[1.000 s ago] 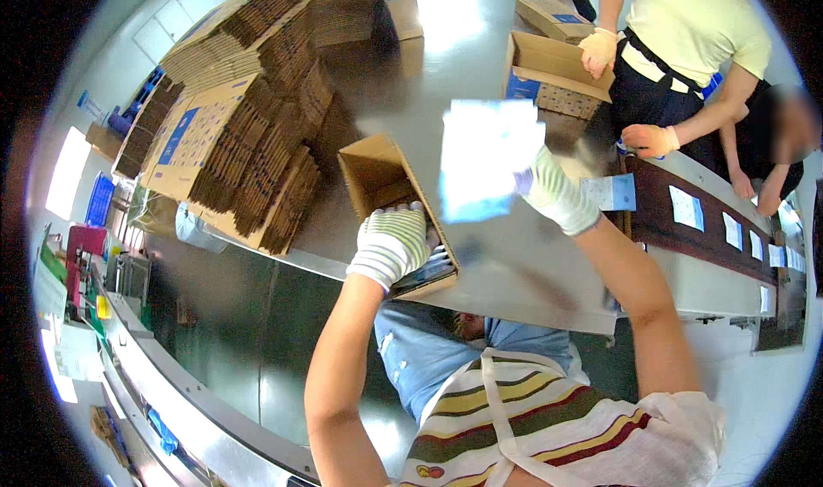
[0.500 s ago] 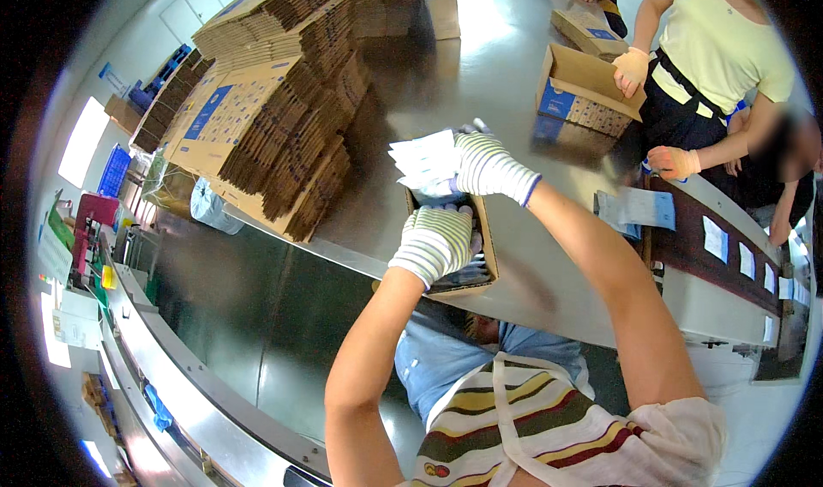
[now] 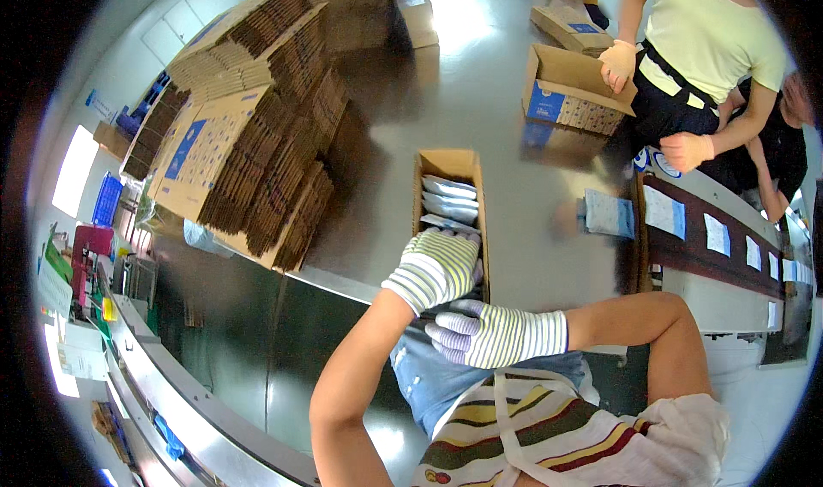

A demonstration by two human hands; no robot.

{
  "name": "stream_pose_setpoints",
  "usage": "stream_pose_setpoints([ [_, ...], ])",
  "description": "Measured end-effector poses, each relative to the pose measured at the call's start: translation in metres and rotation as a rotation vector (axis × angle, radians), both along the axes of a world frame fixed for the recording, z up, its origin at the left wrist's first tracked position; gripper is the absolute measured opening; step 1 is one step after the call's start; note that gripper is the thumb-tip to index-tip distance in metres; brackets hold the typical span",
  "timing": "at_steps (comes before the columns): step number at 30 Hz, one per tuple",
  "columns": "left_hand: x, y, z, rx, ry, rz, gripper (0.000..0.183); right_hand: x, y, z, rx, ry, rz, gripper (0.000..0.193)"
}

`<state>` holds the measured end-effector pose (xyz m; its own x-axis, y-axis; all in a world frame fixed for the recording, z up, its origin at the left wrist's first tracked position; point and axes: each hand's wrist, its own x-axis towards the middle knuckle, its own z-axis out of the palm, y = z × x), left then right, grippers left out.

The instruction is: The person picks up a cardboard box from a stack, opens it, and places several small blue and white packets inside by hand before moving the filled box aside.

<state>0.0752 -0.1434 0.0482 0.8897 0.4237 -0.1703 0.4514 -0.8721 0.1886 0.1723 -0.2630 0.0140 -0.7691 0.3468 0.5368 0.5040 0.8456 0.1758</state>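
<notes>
A narrow open cardboard box [image 3: 483, 223] stands at the table's near edge. White-and-blue packets [image 3: 450, 201] sit in a row in its far half. My left hand [image 3: 435, 264], in a striped glove, reaches over the left wall onto the near packets; its fingertips are hidden inside. At the near end of the box is my right hand [image 3: 497, 333], gloved alike, its fingers partly spread and pointing left. I see nothing held in it. Whether those fingers touch the cardboard, I cannot tell.
Tall stacks of flattened cartons [image 3: 219, 157] stand at the left. Single packets [image 3: 664, 211] lie along a dark conveyor [image 3: 686, 245] at the right, with another packet [image 3: 609, 213] beside it. A co-worker's gloved hand [image 3: 617, 65] holds an open carton [image 3: 574, 101].
My right hand has come back toward me from the far end, and the packets it held are out of it. The row inside the box now shows. My left hand stays at the box.
</notes>
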Motion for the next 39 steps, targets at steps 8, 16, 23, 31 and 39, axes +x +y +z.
stream_pose_setpoints([
  [8, -0.015, 0.031, 0.035, 0.067, -0.716, 0.083, 0.014, 0.049, 0.084, -0.006, -0.047, -0.152, -0.301, 0.032],
  [16, -0.06, 0.025, 0.013, 0.353, -0.508, 0.192, 0.028, 0.073, 0.241, 0.016, -0.368, -0.49, -0.983, 0.076],
  [23, -0.115, 0.085, 0.038, 0.879, -0.225, 0.249, 0.039, 0.077, 0.122, -0.109, -0.563, 0.121, -0.823, 0.06],
  [31, -0.114, 0.168, 0.156, 0.471, 0.081, 0.807, 0.056, 0.064, 0.086, -0.114, -0.557, 0.063, -0.836, 0.064],
  [39, -0.12, 0.131, 0.144, 0.846, 0.146, 0.703, 0.034, 0.063, 0.078, -0.105, -0.562, 0.166, -0.788, 0.057],
])
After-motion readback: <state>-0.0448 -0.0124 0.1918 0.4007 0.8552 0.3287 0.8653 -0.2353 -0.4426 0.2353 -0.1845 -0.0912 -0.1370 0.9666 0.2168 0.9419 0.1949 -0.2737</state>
